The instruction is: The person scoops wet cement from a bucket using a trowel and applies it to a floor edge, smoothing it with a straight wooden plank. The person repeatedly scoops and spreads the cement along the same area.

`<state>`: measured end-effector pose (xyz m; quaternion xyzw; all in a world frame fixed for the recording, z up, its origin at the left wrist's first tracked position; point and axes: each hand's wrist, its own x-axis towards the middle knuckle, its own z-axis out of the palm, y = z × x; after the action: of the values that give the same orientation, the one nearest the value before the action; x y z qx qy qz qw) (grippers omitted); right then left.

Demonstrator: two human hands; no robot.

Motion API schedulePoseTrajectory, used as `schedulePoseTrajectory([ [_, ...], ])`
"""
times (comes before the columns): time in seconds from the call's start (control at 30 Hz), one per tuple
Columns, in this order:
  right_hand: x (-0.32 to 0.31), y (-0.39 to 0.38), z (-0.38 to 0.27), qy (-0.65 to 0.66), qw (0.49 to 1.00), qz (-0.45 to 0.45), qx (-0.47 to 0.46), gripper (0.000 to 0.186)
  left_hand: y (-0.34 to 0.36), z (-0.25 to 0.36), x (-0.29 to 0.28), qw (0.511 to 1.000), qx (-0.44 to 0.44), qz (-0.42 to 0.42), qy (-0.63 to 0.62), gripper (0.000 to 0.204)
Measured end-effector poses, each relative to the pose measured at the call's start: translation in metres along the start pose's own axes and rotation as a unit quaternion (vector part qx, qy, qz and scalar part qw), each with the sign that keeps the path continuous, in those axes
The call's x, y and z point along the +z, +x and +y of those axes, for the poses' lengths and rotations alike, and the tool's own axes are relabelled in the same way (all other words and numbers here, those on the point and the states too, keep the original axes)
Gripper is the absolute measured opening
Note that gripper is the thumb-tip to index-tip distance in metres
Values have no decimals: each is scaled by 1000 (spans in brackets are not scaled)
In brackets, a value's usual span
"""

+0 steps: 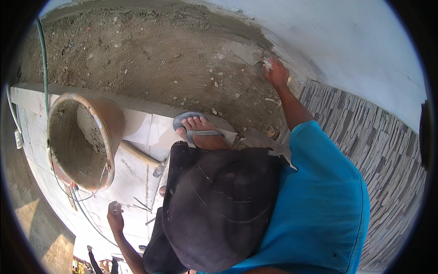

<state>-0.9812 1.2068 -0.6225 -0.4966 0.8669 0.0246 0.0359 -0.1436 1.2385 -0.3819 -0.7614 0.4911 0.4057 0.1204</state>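
Note:
My right hand (pixel 277 74) is closed round the handle of a trowel, reaching to the upper right. The trowel's flat grey blade (pixel 248 52) lies against the mortar-coated strip (pixel 150 55) near the foot of the white wall. My left hand (pixel 116 217) hangs at the lower left over pale tiles, its fingers loosely curled and a gap showing between them; I see nothing in it. To its upper left, a bucket (pixel 116 121) contains wet grey mortar (pixel 80 141). Between the bucket and my leg lies a wooden-handled tool (pixel 140 154), apparently a hammer.
My sandalled foot (pixel 200 128) rests at the edge of the tiles beside the rough strip. White wall (pixel 356 41) and stone-patterned cladding (pixel 365 150) border the right. A green hose (pixel 44 64) runs behind the bucket. Thin rods (pixel 143 205) lie on the tiles.

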Motion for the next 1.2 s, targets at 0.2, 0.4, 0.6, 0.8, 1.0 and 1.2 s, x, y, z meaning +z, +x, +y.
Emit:
schedulePoseTrajectory([
  [0.2,-40,-1,-75,80,983,121,-114,35,-6,5,1,1000,-15,5,7,33],
  [0.4,-192,5,-242,243,904,189,-298,29,1,13,2,999,-29,23,22,30],
  [0.6,-237,-18,-349,287,826,198,-442,36,-7,6,-3,999,-24,38,9,32],
  [0.8,-113,47,-312,334,919,-45,-205,41,-37,4,-1,995,-71,67,-30,33],
  [1.0,-28,117,-352,264,906,-281,-173,52,-95,32,-30,984,-151,60,74,32],
  [1.2,-25,176,-458,234,930,-230,-165,53,-149,164,-88,978,-102,181,8,30],
])
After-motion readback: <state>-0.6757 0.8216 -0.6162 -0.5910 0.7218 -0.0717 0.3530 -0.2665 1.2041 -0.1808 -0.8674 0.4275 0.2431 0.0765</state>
